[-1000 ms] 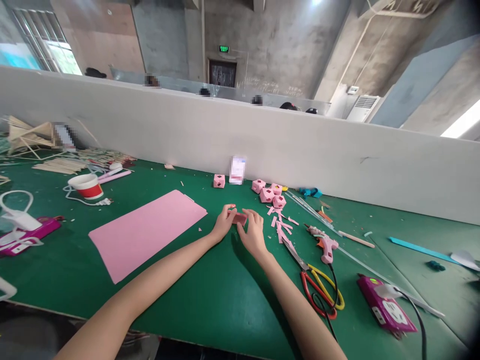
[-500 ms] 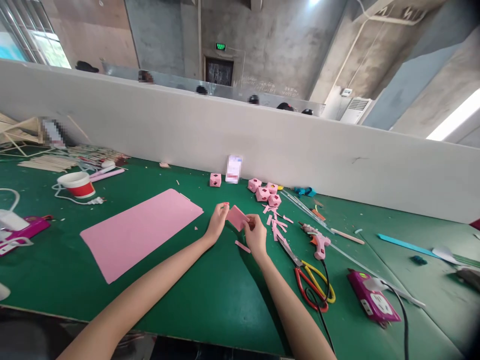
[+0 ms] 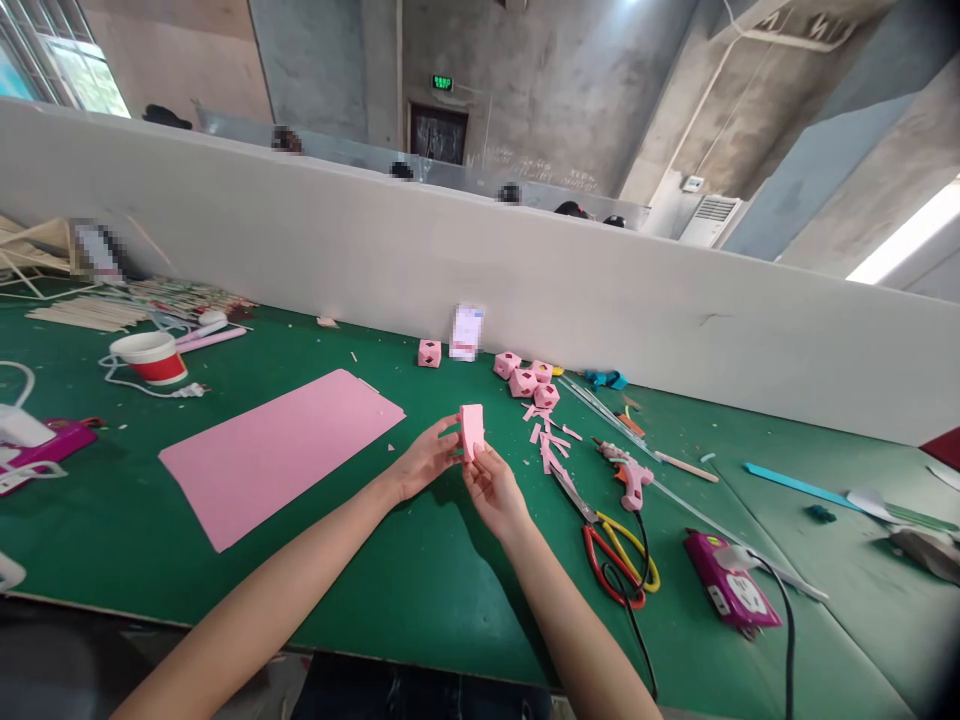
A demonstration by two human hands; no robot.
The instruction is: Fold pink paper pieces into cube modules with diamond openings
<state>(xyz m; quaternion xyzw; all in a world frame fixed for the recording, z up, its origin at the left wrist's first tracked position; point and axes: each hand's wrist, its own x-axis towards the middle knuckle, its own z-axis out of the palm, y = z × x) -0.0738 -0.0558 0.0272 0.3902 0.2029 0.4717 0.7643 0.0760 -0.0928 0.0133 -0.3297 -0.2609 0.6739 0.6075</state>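
A small folded piece of pink paper (image 3: 472,430) is held up over the green table. My right hand (image 3: 495,487) pinches its lower end between thumb and fingers. On its left side my left hand (image 3: 427,458) has its fingers curved apart at the paper's edge; whether they touch it is unclear. A large pink sheet (image 3: 281,455) lies flat to the left of my hands. Several pink paper cubes with dark diamond openings, one of them a cube (image 3: 523,382), stand beyond my right hand. Thin pink strips (image 3: 546,450) are scattered just right of it.
Scissors (image 3: 600,540) with red and yellow handles and a pink glue gun (image 3: 630,475) lie at the right, near a magenta power strip (image 3: 731,585). A phone (image 3: 466,332) leans on the white partition (image 3: 360,250). A cup (image 3: 154,358) stands left.
The pink piece has turned from a flat tilted face to a narrow upright one. My left hand has moved a little left and down, its fingers more spread. My right hand has turned palm up.
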